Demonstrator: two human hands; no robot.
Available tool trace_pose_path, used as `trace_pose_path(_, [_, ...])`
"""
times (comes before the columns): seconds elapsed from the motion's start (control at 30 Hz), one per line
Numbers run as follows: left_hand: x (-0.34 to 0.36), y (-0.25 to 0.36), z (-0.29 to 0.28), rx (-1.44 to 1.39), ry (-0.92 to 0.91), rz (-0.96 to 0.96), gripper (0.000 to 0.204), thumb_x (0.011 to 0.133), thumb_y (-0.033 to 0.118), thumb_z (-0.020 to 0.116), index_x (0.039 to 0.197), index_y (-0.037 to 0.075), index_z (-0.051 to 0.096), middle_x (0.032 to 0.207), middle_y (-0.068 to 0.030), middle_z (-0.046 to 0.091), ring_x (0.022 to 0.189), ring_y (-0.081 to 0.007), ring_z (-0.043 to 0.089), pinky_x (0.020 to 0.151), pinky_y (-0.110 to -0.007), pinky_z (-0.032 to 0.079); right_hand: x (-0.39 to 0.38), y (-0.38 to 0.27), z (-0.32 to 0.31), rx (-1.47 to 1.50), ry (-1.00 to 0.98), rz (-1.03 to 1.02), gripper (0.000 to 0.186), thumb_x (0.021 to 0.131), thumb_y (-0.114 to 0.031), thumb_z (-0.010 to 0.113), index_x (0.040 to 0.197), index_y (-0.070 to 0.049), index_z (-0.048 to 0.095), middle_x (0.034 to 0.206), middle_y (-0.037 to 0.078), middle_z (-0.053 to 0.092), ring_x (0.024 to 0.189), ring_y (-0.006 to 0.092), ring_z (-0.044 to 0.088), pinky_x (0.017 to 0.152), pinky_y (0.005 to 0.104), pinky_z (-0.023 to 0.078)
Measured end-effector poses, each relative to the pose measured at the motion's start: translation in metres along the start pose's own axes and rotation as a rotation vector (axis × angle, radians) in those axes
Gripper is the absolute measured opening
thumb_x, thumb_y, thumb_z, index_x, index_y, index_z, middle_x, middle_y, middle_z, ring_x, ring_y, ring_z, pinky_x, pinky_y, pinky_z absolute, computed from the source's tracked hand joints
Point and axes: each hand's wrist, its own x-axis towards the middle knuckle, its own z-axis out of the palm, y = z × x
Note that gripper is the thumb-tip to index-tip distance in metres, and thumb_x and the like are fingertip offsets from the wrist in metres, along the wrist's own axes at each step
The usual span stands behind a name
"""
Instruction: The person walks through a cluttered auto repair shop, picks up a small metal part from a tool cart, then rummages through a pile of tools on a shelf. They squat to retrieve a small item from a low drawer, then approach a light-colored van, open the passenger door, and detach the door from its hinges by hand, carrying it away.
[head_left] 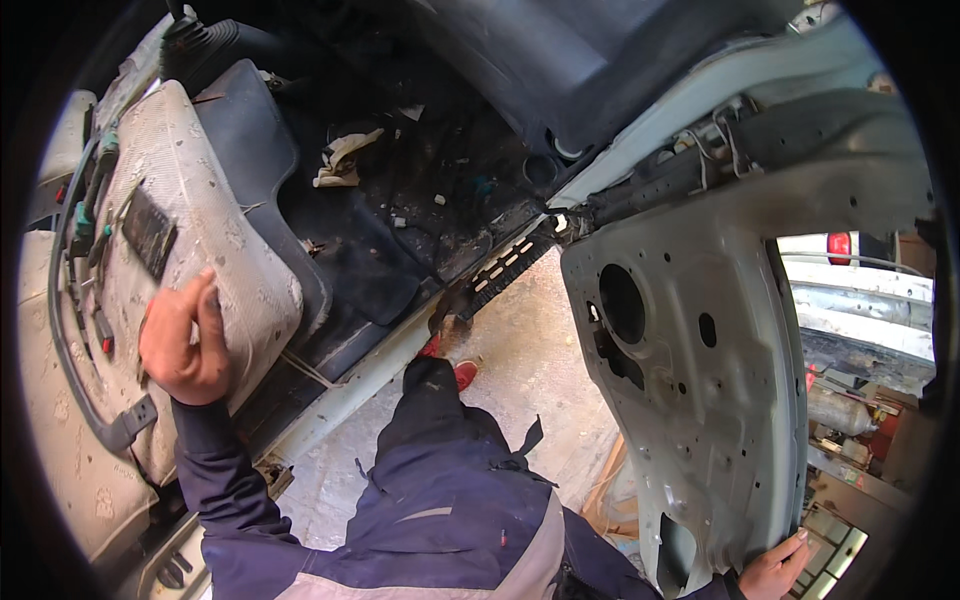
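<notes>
My left hand (pixel 187 340) is above the light, worn car seat (pixel 265 290), its fingers curled and the thumb and forefinger close together. Whatever may be between those fingertips is too small or hidden to make out. Just beyond them, a dark flat phone-like rectangle (pixel 150 232) lies on the seat. Beside it run a dark cable harness (pixel 62 330) and several tools or connectors with green and red parts. At the lower right, my right hand (pixel 775 572) grips the edge of a stripped grey car door (pixel 690 400), which stands swung out.
The door sill (pixel 325 410) crosses between me and the cabin. A crumpled pale scrap (pixel 345 158) and debris lie on the dark cabin floor (pixel 400 250). A toothed black door-check strip (pixel 505 265) spans near the hinge. Shelves with workshop items (pixel 850 420) stand beyond the door.
</notes>
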Motion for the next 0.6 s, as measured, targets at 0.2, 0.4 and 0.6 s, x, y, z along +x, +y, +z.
trace_pose_path(0.2, [-0.008,-0.019,0.012,0.012,-0.171,0.199,0.018,0.092,0.003,0.075,0.106,-0.009,0.075,0.068,-0.0111,0.056,0.058,-0.0273,0.050,0.056,-0.039,0.038,-0.004,0.023,0.005,-0.040,-0.006,-0.047,0.039,0.105,-0.039,0.068,0.091,-0.004,0.081,0.082,0.014,0.076,0.073,0.0325,0.071,0.065,0.0432,0.055])
trace_pose_path(0.4, [-0.010,-0.027,0.012,-0.027,-0.240,0.111,0.024,0.100,0.011,0.068,0.106,-0.010,0.074,0.072,-0.0142,0.059,0.061,-0.0299,0.053,0.058,-0.042,0.040,-0.018,0.062,0.009,-0.111,-0.059,0.014,0.041,0.106,-0.040,0.065,0.095,-0.004,0.080,0.087,0.015,0.076,0.078,0.0333,0.071,0.069,0.0434,0.055])
trace_pose_path(0.6, [-0.017,-0.031,0.013,-0.077,-0.234,0.083,0.028,0.108,0.016,0.061,0.112,-0.010,0.070,0.075,-0.0143,0.062,0.062,-0.0306,0.055,0.059,-0.043,0.042,-0.017,0.073,0.012,-0.030,-0.092,0.028,0.042,0.107,-0.041,0.062,0.100,-0.003,0.080,0.092,0.016,0.076,0.083,0.0342,0.071,0.074,0.0436,0.055])
